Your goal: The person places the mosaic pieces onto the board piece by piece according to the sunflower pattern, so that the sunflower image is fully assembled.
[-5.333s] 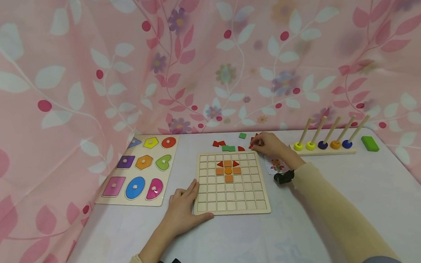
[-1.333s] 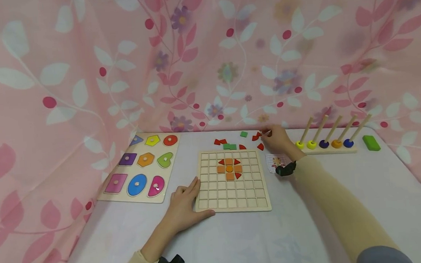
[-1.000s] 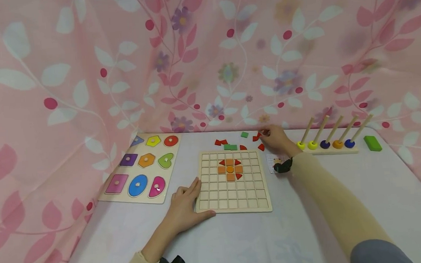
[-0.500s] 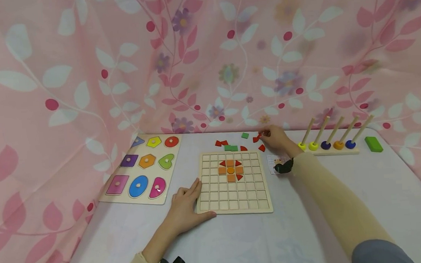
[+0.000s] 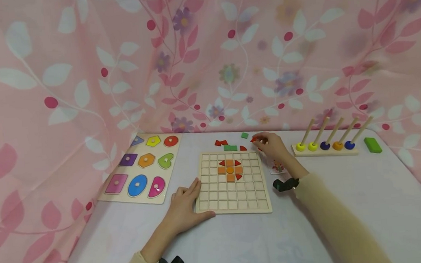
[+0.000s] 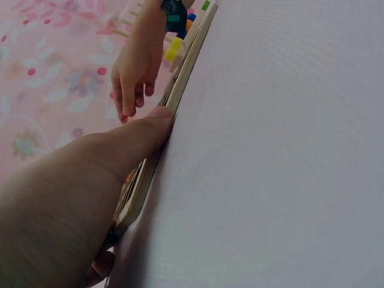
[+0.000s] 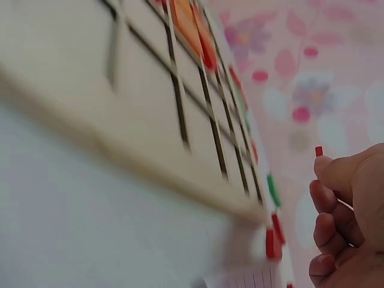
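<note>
A wooden grid board lies mid-table, bearing orange squares, an orange disc and three red triangles. My left hand rests at its near left corner, fingers extended along the left side and thumb along the front edge. Beyond the board's far right corner, my right hand pinches a small red piece between thumb and fingertip, raised off the table in the right wrist view. Its exact outline is hidden by the fingers.
Loose red pieces and green squares lie behind the board. A picture card sits partly under my right arm. Left is a knobbed shape puzzle; right, a peg stand and a green block.
A red triangle has joined the board, below right of the disc. My right hand took a red piece from the back of the table and has moved left and nearer. My left hand stays.
</note>
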`<state>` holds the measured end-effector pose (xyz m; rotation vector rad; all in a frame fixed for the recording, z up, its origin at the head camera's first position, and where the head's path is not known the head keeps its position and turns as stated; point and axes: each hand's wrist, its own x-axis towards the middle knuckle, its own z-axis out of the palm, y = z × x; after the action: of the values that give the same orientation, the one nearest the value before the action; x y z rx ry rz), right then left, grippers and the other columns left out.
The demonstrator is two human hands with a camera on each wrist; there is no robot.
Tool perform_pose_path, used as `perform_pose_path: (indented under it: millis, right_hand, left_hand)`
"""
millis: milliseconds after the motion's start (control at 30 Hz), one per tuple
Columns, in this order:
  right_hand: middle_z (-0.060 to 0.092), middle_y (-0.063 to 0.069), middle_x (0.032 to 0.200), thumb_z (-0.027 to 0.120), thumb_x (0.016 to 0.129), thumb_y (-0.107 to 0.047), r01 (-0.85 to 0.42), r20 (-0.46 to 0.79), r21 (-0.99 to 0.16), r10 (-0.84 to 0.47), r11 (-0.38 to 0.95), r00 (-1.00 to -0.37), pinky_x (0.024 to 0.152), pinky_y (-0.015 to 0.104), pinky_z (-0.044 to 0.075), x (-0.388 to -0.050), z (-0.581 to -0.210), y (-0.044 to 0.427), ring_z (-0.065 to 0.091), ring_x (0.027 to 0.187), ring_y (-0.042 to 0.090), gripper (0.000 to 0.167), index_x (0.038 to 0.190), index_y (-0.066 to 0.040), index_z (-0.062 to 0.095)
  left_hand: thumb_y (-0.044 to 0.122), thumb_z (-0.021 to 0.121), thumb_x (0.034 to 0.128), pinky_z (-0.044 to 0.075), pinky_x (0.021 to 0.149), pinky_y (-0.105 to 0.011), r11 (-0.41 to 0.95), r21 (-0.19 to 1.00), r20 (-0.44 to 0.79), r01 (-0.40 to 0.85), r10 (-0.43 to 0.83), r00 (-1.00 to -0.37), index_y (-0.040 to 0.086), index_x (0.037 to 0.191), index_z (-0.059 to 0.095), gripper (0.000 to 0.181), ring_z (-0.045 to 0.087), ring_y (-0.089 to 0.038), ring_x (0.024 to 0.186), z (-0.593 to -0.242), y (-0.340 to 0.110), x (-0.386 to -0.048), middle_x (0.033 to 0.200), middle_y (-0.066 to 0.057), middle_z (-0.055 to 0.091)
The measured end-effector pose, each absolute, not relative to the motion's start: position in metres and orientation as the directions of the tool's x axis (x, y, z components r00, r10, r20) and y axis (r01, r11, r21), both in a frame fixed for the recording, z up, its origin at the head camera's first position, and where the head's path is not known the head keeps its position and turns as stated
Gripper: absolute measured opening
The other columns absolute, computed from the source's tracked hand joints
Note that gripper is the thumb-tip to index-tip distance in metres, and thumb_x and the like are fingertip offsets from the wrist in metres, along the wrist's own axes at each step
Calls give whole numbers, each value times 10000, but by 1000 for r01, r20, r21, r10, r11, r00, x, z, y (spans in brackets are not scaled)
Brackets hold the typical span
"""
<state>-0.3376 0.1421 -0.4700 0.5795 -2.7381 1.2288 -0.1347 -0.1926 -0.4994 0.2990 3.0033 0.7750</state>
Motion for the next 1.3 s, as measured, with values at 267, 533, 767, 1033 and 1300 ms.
perform_pose_path:
  millis: [267,533,767,1033,1300]
  right_hand:
    - [756,90,1036,725,1020,-138,-459,239,-725,-438,514,-867,696,283,444,-287,-463,95,597,887,205,281,1268,-7,745]
    - [730,66,1126,741,1006,-145,-547,198,-651,-578,527,-792,860,353,510,-253,-461,62,591,956,207,276,1266,-52,752]
    - [679,92,1154,771,982,-170,-649,211,-548,-664,527,-717,856,383,447,-248,-466,55,524,1003,232,277,1246,-87,774]
    - [654,98,1186,781,969,-159,-642,222,-546,-645,538,-731,867,409,433,-249,-473,57,480,1043,260,210,1177,-131,796]
    - [645,72,1149,854,909,-307,-630,287,-542,-582,556,-761,834,382,438,-246,-484,53,486,1035,242,185,993,-155,791]
  left_hand:
    - [760,782,786,370,950,-428,857,483,19,177,192,-981,114,1653,374,1156,438,-226,1201,-498,-196,-136,1750,-17,286]
    - [749,789,786,376,955,-428,863,472,31,181,189,-981,111,1649,382,1148,444,-230,1199,-497,-195,-138,1747,-17,293]
    - [747,793,783,387,980,-450,865,471,16,172,187,-982,115,1653,375,1153,446,-250,1234,-497,-193,-136,1746,-18,297]
    - [769,776,783,382,971,-441,868,462,20,182,195,-981,121,1656,369,1160,446,-236,1224,-501,-194,-136,1748,-16,292]
    - [739,786,798,367,969,-441,876,440,24,199,210,-977,103,1655,363,1148,451,-243,1219,-501,-194,-135,1751,-25,283]
